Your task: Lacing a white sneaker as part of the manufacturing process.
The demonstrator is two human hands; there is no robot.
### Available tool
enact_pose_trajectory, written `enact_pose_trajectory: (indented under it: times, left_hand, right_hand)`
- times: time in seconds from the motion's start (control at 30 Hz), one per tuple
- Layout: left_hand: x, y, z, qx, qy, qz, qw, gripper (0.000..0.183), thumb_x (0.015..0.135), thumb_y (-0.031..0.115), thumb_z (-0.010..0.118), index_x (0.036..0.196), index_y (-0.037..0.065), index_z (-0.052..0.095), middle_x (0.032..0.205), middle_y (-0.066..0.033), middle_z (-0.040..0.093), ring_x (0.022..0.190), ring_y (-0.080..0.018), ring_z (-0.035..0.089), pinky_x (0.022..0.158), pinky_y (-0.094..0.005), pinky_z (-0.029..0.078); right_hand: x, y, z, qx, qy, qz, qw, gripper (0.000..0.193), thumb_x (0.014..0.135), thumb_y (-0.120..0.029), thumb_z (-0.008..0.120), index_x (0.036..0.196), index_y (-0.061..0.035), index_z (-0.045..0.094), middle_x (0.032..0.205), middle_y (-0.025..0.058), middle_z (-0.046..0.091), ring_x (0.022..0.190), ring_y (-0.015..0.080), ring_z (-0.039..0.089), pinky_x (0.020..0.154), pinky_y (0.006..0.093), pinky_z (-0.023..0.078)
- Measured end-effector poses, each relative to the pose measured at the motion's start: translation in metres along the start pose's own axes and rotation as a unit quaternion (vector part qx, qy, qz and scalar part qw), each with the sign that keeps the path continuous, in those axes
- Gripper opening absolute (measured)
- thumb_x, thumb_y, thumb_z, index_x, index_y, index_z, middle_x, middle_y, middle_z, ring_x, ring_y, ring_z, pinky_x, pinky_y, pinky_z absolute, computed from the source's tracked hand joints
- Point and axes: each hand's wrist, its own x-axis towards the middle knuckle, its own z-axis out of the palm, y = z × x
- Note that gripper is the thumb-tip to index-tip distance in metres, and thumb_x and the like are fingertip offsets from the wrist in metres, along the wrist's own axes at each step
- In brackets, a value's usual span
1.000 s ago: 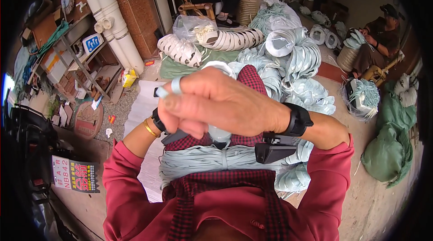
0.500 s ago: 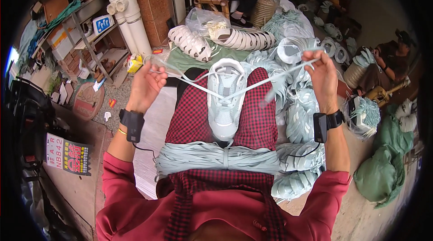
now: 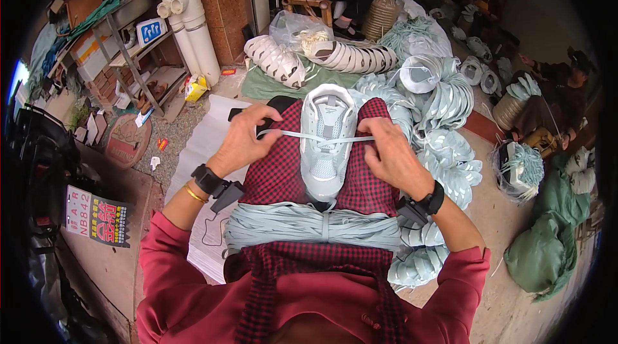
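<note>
The left hand [image 3: 243,138] pinches one end of a pale lace [image 3: 322,139], drawn taut across a light grey shoe [image 3: 327,141] resting on the checked lap. The right hand [image 3: 391,154] grips the other end. Lacing looks midway; the next move likely calls for threading each end through the following eyelet. A bundle of laces [image 3: 315,225] lies below.

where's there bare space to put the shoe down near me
Barest patch: the white sheet on the ground beside the left hand, between the checked lap cloth and gravel. Beyond the right hand it is crowded with piled pale blue shoe uppers; the lace bundle fills the lap.
</note>
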Motion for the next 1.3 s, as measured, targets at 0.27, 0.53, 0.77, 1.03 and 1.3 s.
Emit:
enact_pose_trajectory:
  times: [0.27,0.53,0.77,1.03,1.3]
  left_hand:
    - [0.005,0.005,0.027,0.076,-0.083,0.203,0.973,0.022,0.081,0.003,0.070,0.101,0.005,0.060,0.086,-0.0083,0.055,0.070,-0.0241,0.061,0.059,-0.0341,0.052]
    - [-0.009,-0.036,-0.071,0.290,-0.047,0.196,0.935,0.022,0.083,0.002,0.066,0.105,0.007,0.066,0.081,-0.0098,0.055,0.069,-0.0274,0.062,0.060,-0.0382,0.052]
    - [-0.065,-0.060,-0.234,0.392,0.134,0.050,0.909,0.017,0.095,0.004,0.059,0.110,0.004,0.066,0.086,-0.0149,0.058,0.074,-0.0322,0.062,0.064,-0.0345,0.049]
    - [-0.125,-0.054,-0.364,0.545,0.252,-0.032,0.799,0.018,0.101,0.010,0.052,0.113,0.001,0.063,0.098,-0.0161,0.060,0.086,-0.0339,0.062,0.078,-0.0358,0.051]
    - [-0.093,0.014,-0.241,0.139,0.611,0.059,0.777,0.028,0.102,0.017,0.055,0.122,0.000,0.066,0.095,-0.0028,0.066,0.077,-0.0071,0.055,0.069,-0.0257,0.047]
  right_hand:
    - [-0.002,0.025,0.023,-0.027,-0.074,-0.083,0.993,0.021,0.087,-0.006,0.062,0.106,-0.0047,0.054,0.087,0.0123,0.055,0.078,0.0322,0.061,0.062,0.0418,0.051]
    - [-0.032,0.069,-0.054,-0.132,-0.047,-0.072,0.988,0.016,0.083,-0.002,0.057,0.098,-0.0062,0.057,0.083,0.0128,0.060,0.075,0.0352,0.063,0.063,0.0436,0.052]
    - [-0.114,0.098,-0.204,-0.339,-0.029,0.085,0.936,0.020,0.083,0.001,0.054,0.102,-0.0020,0.057,0.092,0.0196,0.062,0.085,0.0412,0.062,0.072,0.0457,0.050]
    - [-0.203,0.122,-0.324,-0.555,0.079,0.291,0.775,0.032,0.095,-0.002,0.051,0.126,-0.0060,0.057,0.114,0.0174,0.065,0.104,0.0371,0.063,0.085,0.0434,0.052]
    - [-0.165,0.092,-0.217,-0.347,0.539,0.093,0.762,0.023,0.101,-0.018,0.056,0.115,-0.0061,0.070,0.092,0.0045,0.066,0.075,0.0164,0.058,0.070,0.0300,0.047]
